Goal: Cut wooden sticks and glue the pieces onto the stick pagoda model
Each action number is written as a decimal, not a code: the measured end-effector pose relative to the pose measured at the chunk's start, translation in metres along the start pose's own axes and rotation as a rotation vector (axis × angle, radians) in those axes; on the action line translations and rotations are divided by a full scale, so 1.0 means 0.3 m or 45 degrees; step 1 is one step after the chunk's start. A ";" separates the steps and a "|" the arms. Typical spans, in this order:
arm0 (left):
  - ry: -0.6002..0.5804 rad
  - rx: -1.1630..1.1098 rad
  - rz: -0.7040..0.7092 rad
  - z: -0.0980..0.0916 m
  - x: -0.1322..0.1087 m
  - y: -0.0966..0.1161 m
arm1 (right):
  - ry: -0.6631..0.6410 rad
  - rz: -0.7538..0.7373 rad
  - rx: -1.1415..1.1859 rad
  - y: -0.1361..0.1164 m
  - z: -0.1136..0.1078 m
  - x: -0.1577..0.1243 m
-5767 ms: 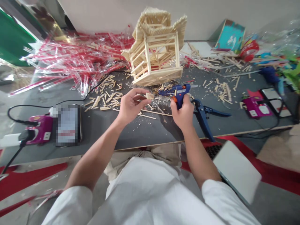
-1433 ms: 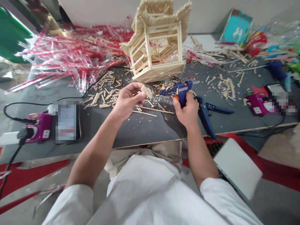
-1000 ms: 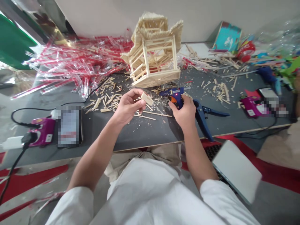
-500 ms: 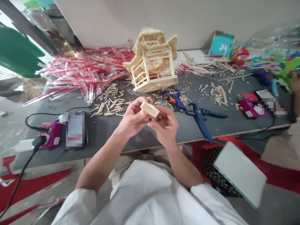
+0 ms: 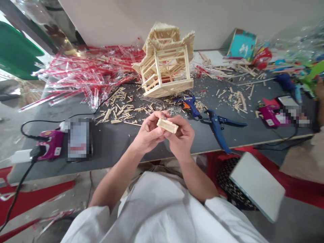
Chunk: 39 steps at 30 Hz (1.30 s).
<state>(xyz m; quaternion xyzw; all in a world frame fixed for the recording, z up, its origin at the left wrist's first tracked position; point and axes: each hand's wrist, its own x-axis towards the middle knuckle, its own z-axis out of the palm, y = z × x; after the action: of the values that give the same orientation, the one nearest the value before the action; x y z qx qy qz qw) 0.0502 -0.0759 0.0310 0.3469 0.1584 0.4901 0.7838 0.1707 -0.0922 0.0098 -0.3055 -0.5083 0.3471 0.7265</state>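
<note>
Between my two hands is a small box-like wooden piece (image 5: 167,126), made of pale sticks, with a hollow upper side. My left hand (image 5: 149,133) grips its left end with thumb and fingers. On the right end, my right hand (image 5: 181,136) has its fingers closed round it; some fingertips are hidden behind the piece. Beyond the hands stands a pavilion model (image 5: 165,64) of the same pale sticks, tilted in view. A blue hot glue gun (image 5: 191,105) lies just past my right hand, and blue long-handled cutters (image 5: 219,126) rest to its right.
Red-and-clear plastic wrappers (image 5: 91,74) are heaped at the back left. Cut stick pieces (image 5: 118,109) litter the grey table (image 5: 111,145). A phone (image 5: 79,139) and a purple power socket (image 5: 52,145) with cables lie left. Part of another person's arm (image 5: 319,91) shows at the right edge.
Both hands have shifted slightly right and down in view with the wooden piece. The right fingers have come up around its right end, and its hollow side faces me more.
</note>
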 end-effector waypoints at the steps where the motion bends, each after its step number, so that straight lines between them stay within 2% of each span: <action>1: 0.004 0.005 -0.001 0.000 0.000 0.000 | 0.009 -0.006 0.001 0.001 0.002 -0.001; 6: 0.025 0.018 0.003 -0.002 0.001 -0.002 | 0.029 -0.057 -0.051 -0.011 0.007 0.005; 11: -0.042 0.011 0.010 0.005 0.007 0.007 | 0.027 -0.084 -0.137 -0.026 0.006 0.019; 14: -0.028 0.051 0.037 0.010 0.011 0.012 | 0.020 -0.096 -0.137 -0.023 0.003 0.020; 19: -0.023 0.217 -0.071 -0.018 -0.002 0.022 | 0.054 -0.133 -0.285 -0.043 -0.033 0.057; 23: 0.089 0.583 -0.099 -0.058 -0.021 0.100 | -0.061 -0.226 -0.548 -0.102 -0.114 0.173; 27: 0.128 1.007 0.010 -0.064 -0.017 0.255 | -0.232 -0.418 -1.087 -0.175 -0.189 0.349; 29: 0.126 1.184 0.100 -0.053 0.005 0.330 | -0.341 -0.468 -1.304 -0.203 -0.198 0.439; 32: 0.126 1.477 0.207 -0.035 0.073 0.410 | -0.510 -0.496 -1.536 -0.219 -0.174 0.552; 34: 0.196 1.690 0.347 -0.031 0.139 0.439 | -0.565 -0.504 -1.644 -0.211 -0.147 0.605; 38: 0.251 1.891 0.615 -0.028 0.280 0.461 | -0.616 -0.541 -1.704 -0.163 -0.103 0.656; 39: 0.256 1.937 0.634 -0.024 0.309 0.462 | -0.623 -0.553 -1.701 -0.150 -0.094 0.661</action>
<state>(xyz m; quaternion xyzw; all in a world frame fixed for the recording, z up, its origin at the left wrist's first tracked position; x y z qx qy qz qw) -0.0018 0.0470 0.1312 0.7649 0.4363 0.4373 0.1828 0.2543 0.0410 0.1416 -0.4889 -0.8073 -0.1293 0.3041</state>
